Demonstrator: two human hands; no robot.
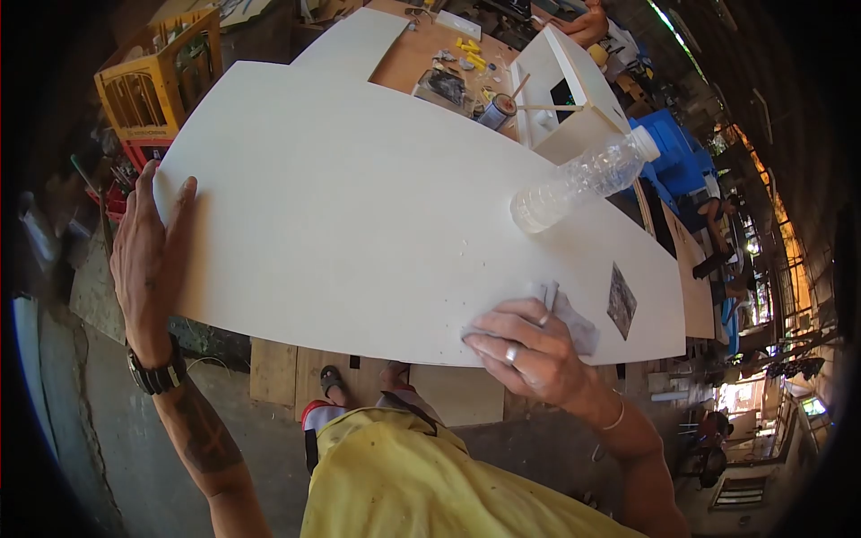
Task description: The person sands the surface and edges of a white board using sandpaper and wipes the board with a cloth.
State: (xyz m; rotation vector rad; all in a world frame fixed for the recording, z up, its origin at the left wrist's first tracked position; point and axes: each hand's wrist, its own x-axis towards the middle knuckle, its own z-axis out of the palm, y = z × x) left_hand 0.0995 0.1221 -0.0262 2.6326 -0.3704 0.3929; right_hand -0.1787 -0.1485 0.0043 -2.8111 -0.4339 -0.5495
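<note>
A large white panel (341, 197) lies in front of me, with a diamond-shaped cutout (621, 302) near its right end. My left hand (148, 247) rests on the panel's left edge, fingers apart and holding nothing. Near the front edge, my right hand (529, 345) presses a greyish-white cloth (574, 325) against the surface, its fingers bent over it. Beyond that hand, a clear plastic bottle (583, 179) stands on the panel, with some liquid low inside. Small specks dot the surface left of the cloth.
Behind the panel are a can (498, 111), yellow pieces (471, 54) and a white box-like frame (583, 121). A yellow crate (143, 94) stands at the upper left. Blue containers (668, 157) are at the right. Other people are visible at the top and far right.
</note>
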